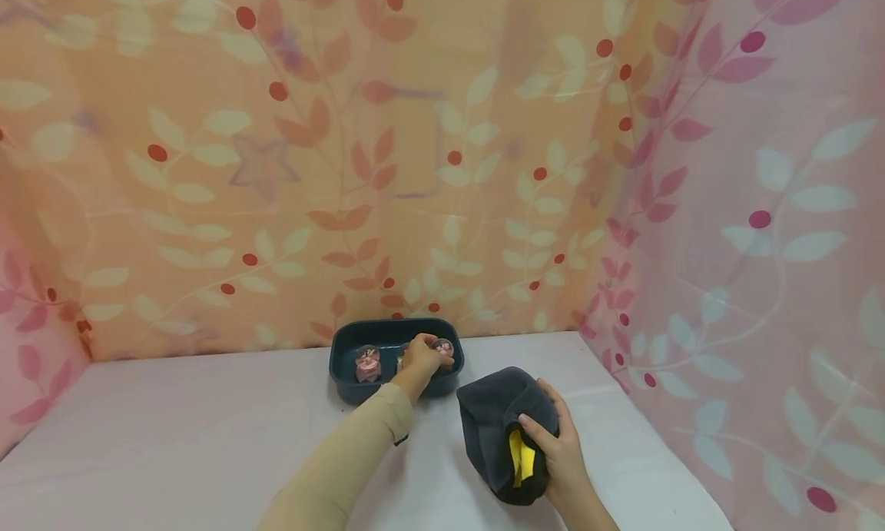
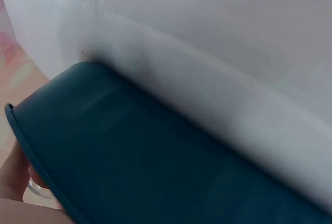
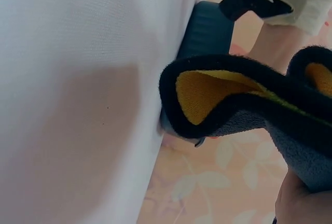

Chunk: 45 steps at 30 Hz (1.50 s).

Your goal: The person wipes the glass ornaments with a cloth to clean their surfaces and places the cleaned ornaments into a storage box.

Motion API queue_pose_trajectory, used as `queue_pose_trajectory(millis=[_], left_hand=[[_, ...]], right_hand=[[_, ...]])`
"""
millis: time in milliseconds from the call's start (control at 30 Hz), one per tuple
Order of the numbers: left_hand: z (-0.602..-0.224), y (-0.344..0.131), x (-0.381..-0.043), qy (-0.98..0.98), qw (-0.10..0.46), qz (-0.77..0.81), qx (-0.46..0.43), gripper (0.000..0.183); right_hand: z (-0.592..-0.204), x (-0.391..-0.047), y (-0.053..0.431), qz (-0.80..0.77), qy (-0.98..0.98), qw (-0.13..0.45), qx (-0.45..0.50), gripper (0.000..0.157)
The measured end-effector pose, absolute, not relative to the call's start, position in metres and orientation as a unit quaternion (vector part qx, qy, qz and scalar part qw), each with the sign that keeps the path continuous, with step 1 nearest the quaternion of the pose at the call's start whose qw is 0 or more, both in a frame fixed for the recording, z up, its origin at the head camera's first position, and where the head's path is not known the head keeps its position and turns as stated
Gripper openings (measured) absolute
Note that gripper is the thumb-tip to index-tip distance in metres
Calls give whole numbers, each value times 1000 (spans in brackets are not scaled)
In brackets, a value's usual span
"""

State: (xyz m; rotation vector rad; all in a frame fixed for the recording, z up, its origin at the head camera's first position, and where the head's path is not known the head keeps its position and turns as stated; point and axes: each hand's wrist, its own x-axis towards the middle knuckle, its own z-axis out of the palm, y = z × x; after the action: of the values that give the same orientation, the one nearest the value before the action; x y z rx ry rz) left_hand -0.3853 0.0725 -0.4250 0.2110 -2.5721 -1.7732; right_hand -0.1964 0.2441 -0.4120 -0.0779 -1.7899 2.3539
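A dark teal tub (image 1: 353, 393) stands on the white table with a few clear-topped pink items inside. My left hand (image 1: 420, 356) reaches into its right half and pinches a small clear round-topped container with pink contents (image 1: 443, 348). Another pink item (image 1: 369, 364) sits at the tub's left end. Low at the left of the left wrist view, the left hand (image 2: 15, 175) shows behind the tub's rim beside a clear curved edge. My right hand (image 1: 563, 446) grips a folded cloth (image 1: 494, 416), dark grey outside and yellow inside, in front of the tub's right side.
The white-covered table (image 1: 207, 439) spreads left and right of the tub. A leaf-patterned orange curtain (image 1: 415, 170) hangs close behind it, and a pink curtain (image 1: 760, 285) borders the right side.
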Motion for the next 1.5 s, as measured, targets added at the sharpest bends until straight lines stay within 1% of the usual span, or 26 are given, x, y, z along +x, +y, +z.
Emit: queue_pose_trajectory(millis=[167,367,500,600,700,733,767,833,967,1000,1067,1200,1400,1500], left_hand=[[-424,67,-386,-829,11,-553,81,54],[-424,66,-385,-842,4,-536,59,53],[-425,67,-384,-835,2,-548,51,46],[-423,68,-384,-827,-2,-560,49,49],[-424,68,-388,-816,-9,-576,44,56],[-426,68,-391,-818,-7,-574,42,56],[-438,68,-400,-811,11,-585,27,55],[-438,64,-400,-806,8,-592,17,53],[-427,45,-379,-771,1,-636,2,56],[-412,39,-364,-767,-14,-641,13,58],[-407,27,-350,-747,-4,-665,8,58],[-404,5,-329,-726,18,-687,8,54],[-398,-21,-306,-720,16,-693,2,47],[-393,-32,-293,-718,13,-696,-2,41]], right_hand=[[-412,-193,238,798,-596,83,-17,59],[-411,-189,234,799,-595,85,-25,59],[-411,-188,232,799,-595,83,-25,60],[-413,-188,232,798,-597,82,-26,63],[-414,-188,233,794,-602,83,-29,65],[-414,-188,232,793,-602,83,-29,65],[-414,-188,232,793,-603,83,-27,65],[-414,-189,231,791,-605,83,-24,66],[-415,-195,225,780,-620,82,-23,68],[-416,-197,223,775,-626,80,-24,69],[-417,-201,216,771,-632,69,-20,70],[-421,-209,194,780,-625,28,3,69],[-429,-224,161,822,-568,-42,20,66],[-436,-234,159,821,-565,-81,5,65]])
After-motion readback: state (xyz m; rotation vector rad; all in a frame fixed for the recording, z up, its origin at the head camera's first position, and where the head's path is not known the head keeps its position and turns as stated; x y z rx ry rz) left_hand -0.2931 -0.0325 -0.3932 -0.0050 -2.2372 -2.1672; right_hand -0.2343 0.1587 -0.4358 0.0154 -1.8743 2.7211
